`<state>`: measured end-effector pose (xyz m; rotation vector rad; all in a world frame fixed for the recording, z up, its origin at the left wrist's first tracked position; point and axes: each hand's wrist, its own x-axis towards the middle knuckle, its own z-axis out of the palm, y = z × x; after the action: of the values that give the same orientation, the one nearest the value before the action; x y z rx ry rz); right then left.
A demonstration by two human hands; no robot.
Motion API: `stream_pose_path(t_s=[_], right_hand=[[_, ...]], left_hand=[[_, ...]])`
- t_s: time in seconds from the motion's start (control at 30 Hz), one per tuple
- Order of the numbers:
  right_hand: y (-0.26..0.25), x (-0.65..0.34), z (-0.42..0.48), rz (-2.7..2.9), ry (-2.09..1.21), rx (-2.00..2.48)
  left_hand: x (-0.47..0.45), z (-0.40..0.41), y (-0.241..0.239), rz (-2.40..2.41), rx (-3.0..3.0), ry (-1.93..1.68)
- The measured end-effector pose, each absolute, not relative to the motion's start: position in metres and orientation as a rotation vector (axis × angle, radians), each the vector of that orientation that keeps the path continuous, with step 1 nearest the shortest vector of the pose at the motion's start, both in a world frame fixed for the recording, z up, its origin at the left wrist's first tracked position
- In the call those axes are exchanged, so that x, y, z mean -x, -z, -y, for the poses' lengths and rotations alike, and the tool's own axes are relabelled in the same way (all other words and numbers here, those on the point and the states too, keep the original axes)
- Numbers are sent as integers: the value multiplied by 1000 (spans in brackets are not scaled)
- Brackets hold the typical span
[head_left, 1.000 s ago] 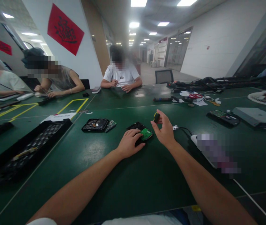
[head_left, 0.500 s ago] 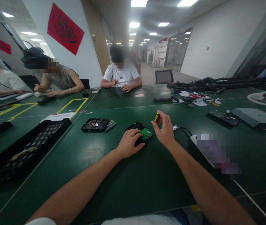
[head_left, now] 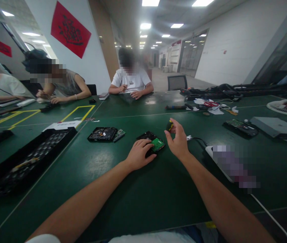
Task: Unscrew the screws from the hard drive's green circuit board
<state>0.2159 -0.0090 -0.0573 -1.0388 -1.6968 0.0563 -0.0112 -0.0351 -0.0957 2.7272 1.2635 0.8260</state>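
My left hand [head_left: 140, 155] lies over a hard drive [head_left: 148, 135], its fingers across the top and its thumb along the near side. The drive's green circuit board [head_left: 158, 145] faces up, partly covered by my fingertips. Just right of and above the drive, my right hand [head_left: 177, 138] pinches the black and yellow handle of a small screwdriver [head_left: 169, 125] between thumb and fingers. The tool's shaft and tip cannot be made out. A second hard drive [head_left: 103, 134] lies to the left, with a loose circuit board [head_left: 119, 135] against its right side.
On the left a long black tray [head_left: 29, 162] holds small parts. To the right are a white power strip [head_left: 219, 165] with its cord, another hard drive [head_left: 241, 128] and a grey box [head_left: 277, 126]. Tools and red scissors [head_left: 211, 104] lie farther back. Co-workers sit across the table.
The screwdriver handle has turned in my right fingers, so its dark side now faces me. My right hand has shifted very slightly; my left hand and the drive stay put.
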Motion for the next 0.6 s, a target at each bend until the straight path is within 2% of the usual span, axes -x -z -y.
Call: stream_pose_path(t_s=[0.23,0.6], right_hand=[[58,-214,9,1689,-144,1015],[60,-216,6,1729,-102,1034]], left_hand=[[11,36,94,-1259,-2717,-821],[11,35,95,-1247,-2721,-829]])
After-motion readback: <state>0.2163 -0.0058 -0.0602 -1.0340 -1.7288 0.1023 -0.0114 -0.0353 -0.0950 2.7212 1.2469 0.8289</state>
